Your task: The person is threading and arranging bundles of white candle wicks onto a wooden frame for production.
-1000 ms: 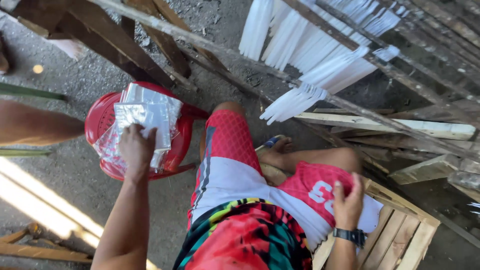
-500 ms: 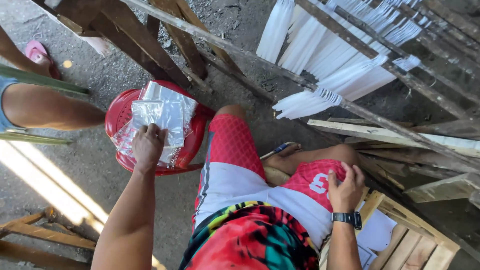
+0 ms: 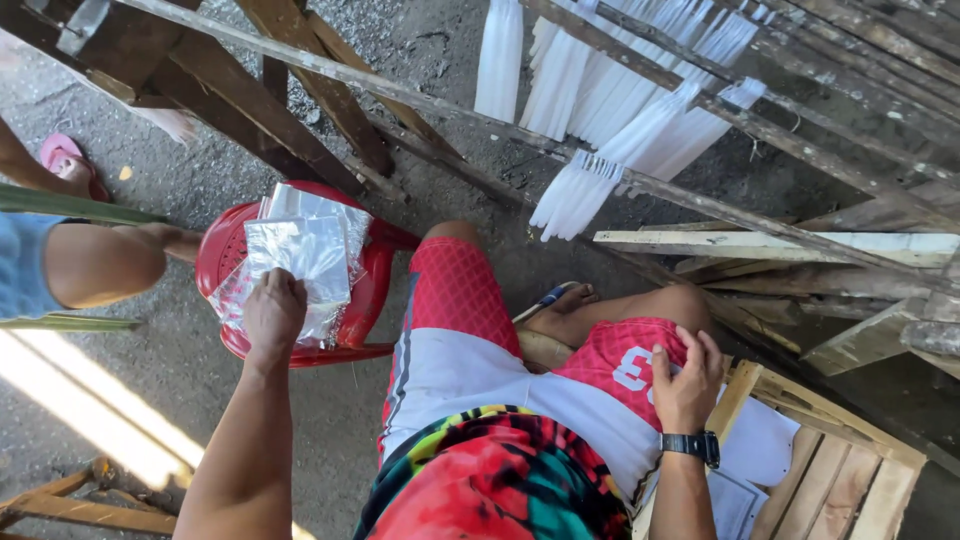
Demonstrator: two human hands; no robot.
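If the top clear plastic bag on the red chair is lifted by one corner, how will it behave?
The clear plastic bag will probably droop: it looks thin and flat. It seems very light and may slide off the glossy stack beneath. The left hand rests on its lower edge over the red chair.

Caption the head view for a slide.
Seated person's left hand rests on clear plastic bags piled on a red plastic chair; right hand on knee.
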